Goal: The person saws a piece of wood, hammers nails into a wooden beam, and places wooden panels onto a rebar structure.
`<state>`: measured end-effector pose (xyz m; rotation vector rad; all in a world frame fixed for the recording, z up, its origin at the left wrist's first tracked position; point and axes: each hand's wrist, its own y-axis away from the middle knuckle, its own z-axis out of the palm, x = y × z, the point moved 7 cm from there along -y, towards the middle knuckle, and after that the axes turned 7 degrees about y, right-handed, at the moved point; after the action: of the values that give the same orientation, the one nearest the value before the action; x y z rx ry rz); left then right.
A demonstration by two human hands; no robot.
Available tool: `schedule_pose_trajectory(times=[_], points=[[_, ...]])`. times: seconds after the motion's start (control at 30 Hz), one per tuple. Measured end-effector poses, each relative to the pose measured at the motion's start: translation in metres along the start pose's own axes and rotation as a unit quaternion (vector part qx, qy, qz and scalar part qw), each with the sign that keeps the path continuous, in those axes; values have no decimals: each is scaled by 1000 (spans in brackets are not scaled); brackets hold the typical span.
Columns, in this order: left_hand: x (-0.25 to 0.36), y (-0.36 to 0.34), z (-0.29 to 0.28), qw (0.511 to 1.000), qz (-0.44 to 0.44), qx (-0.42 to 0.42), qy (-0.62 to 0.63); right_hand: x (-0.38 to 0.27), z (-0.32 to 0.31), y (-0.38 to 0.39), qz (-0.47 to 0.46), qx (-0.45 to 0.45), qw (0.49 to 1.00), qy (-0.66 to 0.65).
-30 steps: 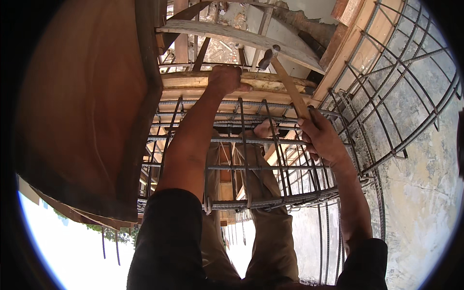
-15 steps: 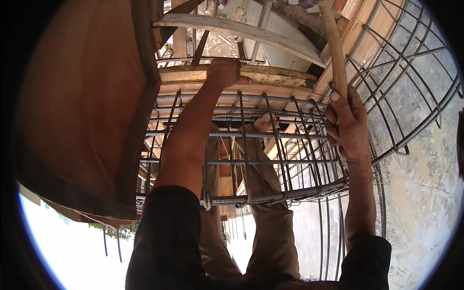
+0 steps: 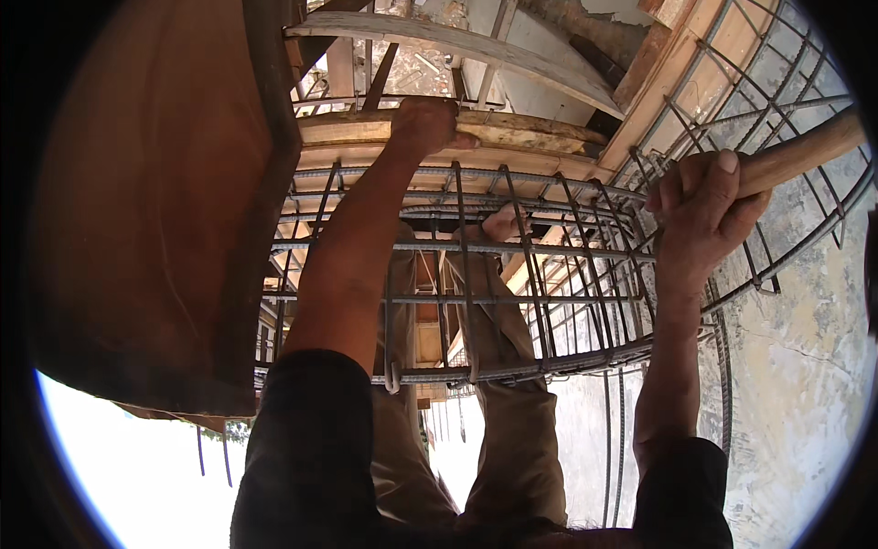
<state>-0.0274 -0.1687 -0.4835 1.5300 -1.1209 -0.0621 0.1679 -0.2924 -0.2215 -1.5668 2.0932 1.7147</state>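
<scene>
My left hand (image 3: 425, 125) grips the rough pale timber plank (image 3: 535, 136) above a steel rebar cage (image 3: 512, 370); thin nail-like pieces stick up along it. Out to the right, my right hand (image 3: 700, 201) is closed round a wooden hammer handle (image 3: 805, 151), tilted up toward the rim; the head lies out of sight. Beneath the cage show my trousered legs and a bare foot (image 3: 501, 222).
A large brown board (image 3: 155, 210) with a dark edge fills the left. Above are grey timber slats (image 3: 457, 50) over rubble. A second mesh cage (image 3: 786, 101) curves along the upper right beside a weathered concrete wall (image 3: 786, 384). Bright glare shows at lower left.
My right hand has risen and moved right, swinging the hammer from over the plank out to the right rim. My left hand has shifted slightly up in view, still on the plank.
</scene>
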Motion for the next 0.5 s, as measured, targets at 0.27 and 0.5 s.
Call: schedule_pose_trajectory(times=[0.27, 0.5], points=[[-2, 13, 3, 998, -51, -36, 8, 37, -8, 15, 183, -203, 948, 162], [16, -6, -13, 1000, -6, 3, 5, 120, 6, 20, 9, -102, 905, 412]])
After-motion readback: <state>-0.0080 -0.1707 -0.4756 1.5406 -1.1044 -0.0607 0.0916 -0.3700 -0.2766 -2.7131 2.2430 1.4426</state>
